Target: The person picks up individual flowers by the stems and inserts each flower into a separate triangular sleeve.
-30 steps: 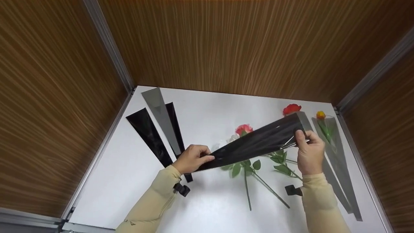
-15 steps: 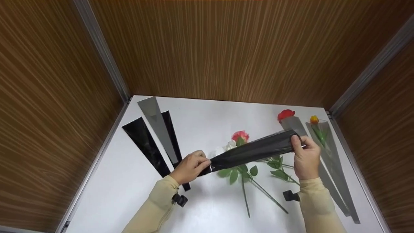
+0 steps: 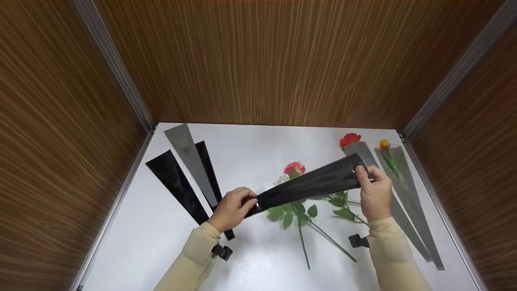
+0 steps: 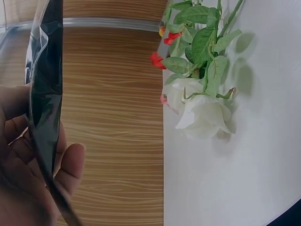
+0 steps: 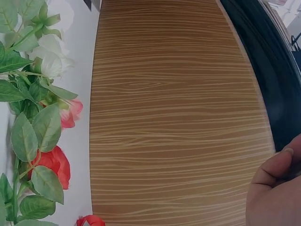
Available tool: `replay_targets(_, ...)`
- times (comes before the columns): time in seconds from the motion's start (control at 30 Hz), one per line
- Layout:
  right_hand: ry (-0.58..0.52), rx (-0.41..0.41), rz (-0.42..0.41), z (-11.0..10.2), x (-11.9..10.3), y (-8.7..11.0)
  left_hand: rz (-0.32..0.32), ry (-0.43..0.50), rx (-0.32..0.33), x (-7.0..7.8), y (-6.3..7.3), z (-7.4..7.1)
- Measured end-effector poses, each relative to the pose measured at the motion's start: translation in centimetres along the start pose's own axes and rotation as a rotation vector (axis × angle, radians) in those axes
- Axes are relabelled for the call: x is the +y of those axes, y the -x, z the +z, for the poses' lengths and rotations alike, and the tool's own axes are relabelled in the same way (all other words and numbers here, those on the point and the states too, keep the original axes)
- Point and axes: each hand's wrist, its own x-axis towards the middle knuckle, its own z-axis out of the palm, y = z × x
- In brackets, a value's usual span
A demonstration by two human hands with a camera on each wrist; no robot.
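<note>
Both hands hold a long, tapered, dark translucent flower sleeve (image 3: 311,182) above the table. At its narrow end, my left hand (image 3: 231,209) pinches it between thumb and fingers. My right hand (image 3: 375,196) grips the wide end, the thumb in front and the fingers behind. That mouth looks rounded rather than flat. Close up, the left wrist view shows the creased film (image 4: 47,103) running past the left thumb and fingers. Below the sleeve lie a pink rose (image 3: 294,168) and white roses (image 4: 202,115), partly hidden, with leafy stems towards me.
More tapered sleeves lie at left: a black one (image 3: 177,186), a grey one (image 3: 188,157) and a narrow dark one (image 3: 208,165). At right are a red flower (image 3: 349,140) by a grey sleeve (image 3: 357,148) and a yellow-orange tulip (image 3: 385,144) inside another. Wood-grain panels (image 3: 258,60) enclose the table.
Glinting creases at the sleeve's wide end have mostly gone, and its mouth has changed from flat-looking to rounded. The right hand has shifted its hold there; the left hand keeps the narrow end.
</note>
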Motion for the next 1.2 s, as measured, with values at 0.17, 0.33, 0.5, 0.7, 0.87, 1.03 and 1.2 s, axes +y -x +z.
replay_targets(0.17,-0.041,-0.036,0.011,-0.1,0.3,0.2,-0.012,0.000,-0.026,0.0,0.2,0.3)
replay_targets(0.33,-0.015,-0.051,0.019,0.0,0.4,-0.1,0.016,0.014,0.014,-0.1,0.0,0.1)
replay_targets(0.5,0.002,-0.033,0.026,0.0,0.4,0.0,0.060,0.004,0.063,-0.2,0.0,0.0)
replay_targets(0.7,-0.022,-0.008,0.000,0.0,0.5,0.2,0.067,-0.062,0.042,-0.3,0.0,0.2)
replay_targets(0.87,-0.048,0.001,-0.014,0.4,0.5,0.4,0.009,-0.039,-0.038,0.1,0.1,0.6)
replay_targets(1.03,-0.033,-0.009,-0.030,0.7,0.4,0.8,-0.002,0.002,-0.077,1.0,-0.3,1.5)
replay_targets(1.2,-0.035,-0.018,-0.041,0.8,0.3,1.0,0.031,-0.001,-0.005,1.7,-1.1,2.2)
